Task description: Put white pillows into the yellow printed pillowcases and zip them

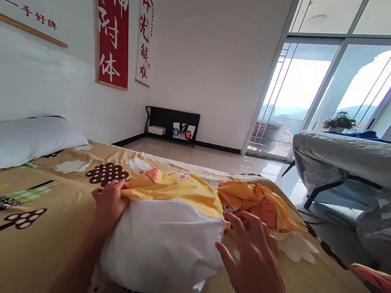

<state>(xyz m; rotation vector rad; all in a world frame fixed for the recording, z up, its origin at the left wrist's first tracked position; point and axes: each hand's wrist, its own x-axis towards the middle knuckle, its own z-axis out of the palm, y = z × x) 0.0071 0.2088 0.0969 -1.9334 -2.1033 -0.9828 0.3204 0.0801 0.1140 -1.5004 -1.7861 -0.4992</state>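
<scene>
A plump white pillow (165, 245) lies on the bed in front of me, its far part inside a yellow pillowcase (177, 188) with printed pink and orange patches. At the near left edge of the case, my left hand (110, 202) pinches the yellow fabric. By the opposite side is my right hand (251, 239), thumb and fingers apart, fingertips close to the case's right corner; whether they touch it I cannot tell. Just beyond that hand, a second yellow-orange printed cloth (260, 204) sits crumpled.
A tan patterned bedsheet (57, 223) covers the bed. Against the left wall rests another white pillow (22, 139). A plastic-covered table or bed (357, 157) stands at the right, with a potted plant (339, 121) behind it. A black low shelf (173, 118) is by the far wall.
</scene>
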